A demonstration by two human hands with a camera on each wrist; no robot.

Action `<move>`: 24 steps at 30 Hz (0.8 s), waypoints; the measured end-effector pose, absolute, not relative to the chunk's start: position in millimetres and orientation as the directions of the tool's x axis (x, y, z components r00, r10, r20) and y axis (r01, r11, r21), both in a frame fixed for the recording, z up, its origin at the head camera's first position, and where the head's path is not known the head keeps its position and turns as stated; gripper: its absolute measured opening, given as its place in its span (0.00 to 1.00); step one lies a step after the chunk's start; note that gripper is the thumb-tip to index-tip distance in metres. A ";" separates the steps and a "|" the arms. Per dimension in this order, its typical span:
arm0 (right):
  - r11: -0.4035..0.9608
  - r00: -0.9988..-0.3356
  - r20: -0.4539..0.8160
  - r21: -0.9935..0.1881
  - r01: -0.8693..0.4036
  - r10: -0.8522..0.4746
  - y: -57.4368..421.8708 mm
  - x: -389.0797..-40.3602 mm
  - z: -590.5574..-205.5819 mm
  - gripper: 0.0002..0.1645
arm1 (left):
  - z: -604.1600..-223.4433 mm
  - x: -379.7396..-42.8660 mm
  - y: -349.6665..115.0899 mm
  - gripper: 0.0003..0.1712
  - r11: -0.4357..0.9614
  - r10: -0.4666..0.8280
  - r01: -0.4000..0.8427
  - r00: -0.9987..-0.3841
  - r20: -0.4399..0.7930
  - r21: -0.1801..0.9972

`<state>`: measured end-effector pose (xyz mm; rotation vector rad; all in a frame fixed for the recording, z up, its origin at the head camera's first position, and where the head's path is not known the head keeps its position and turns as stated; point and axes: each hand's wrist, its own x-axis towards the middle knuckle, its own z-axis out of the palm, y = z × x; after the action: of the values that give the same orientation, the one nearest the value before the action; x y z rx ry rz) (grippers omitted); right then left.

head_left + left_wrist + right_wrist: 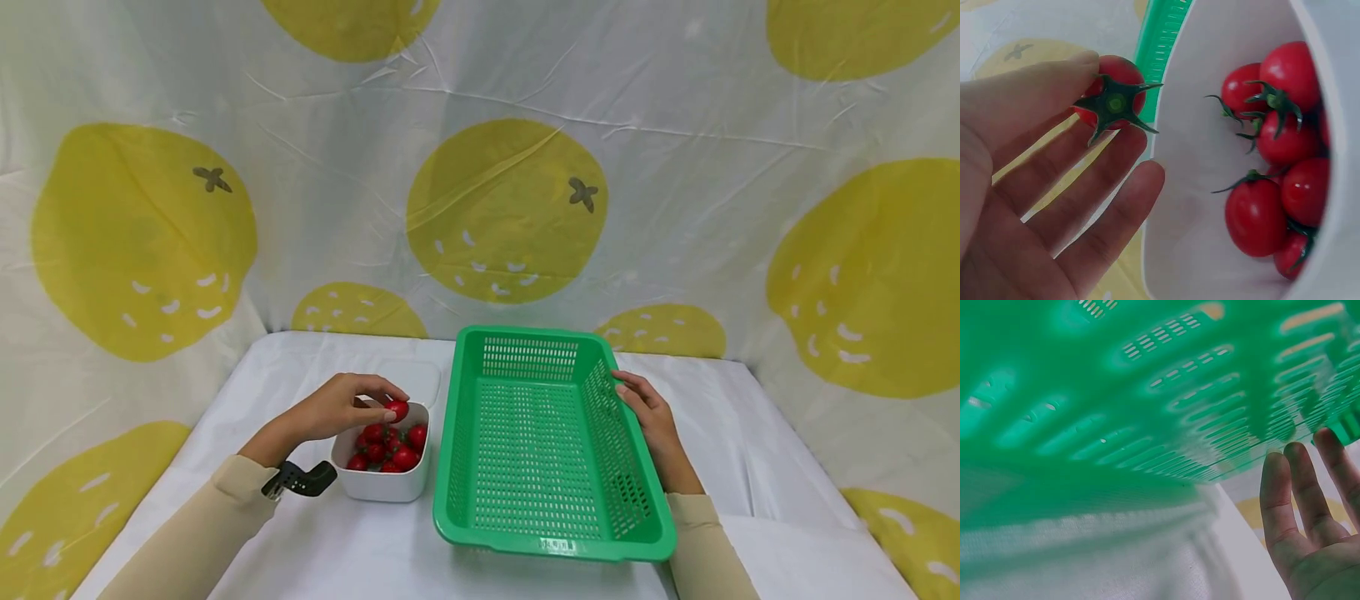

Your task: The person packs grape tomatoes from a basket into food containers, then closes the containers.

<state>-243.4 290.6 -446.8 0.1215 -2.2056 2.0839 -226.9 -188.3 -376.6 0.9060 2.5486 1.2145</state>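
Note:
Between thumb and fingers my left hand (336, 407) pinches a red cherry tomato (397, 411) above the white box (384, 487). Its green star-shaped calyx faces the camera in the left wrist view, while the other fingers spread below. Several more cherry tomatoes (1257, 215) lie in the box. At the right long side of the green basket (557, 546), my right hand (658, 423) holds the rim. In the right wrist view, some of its fingers (1277, 487) reach along the slotted outer wall; the thumb is out of that view.
A pale, flat lid (418, 377) lies behind the box. White cloth (300, 542) covers the table, and a lemon-print curtain (330, 208) hangs behind and at both sides. The basket stands close to the box's right side.

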 end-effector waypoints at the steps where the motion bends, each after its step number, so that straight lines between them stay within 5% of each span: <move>1: 0.062 -0.991 0.131 -0.990 -0.130 0.014 290.2 -243.2 -446.3 0.26 | -377.7 -226.6 -189.1 0.16 0.482 0.592 0.446 -0.801 0.096 0.754; 24: 0.071 -0.993 0.117 -0.991 -0.117 0.001 289.3 -240.2 -443.0 0.26 | -390.7 -220.7 -194.1 0.18 0.474 0.585 0.448 -0.804 0.109 0.758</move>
<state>-240.2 289.3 -443.0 0.1215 -2.2335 2.0812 -220.7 -194.1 -390.7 0.9025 2.5522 1.2374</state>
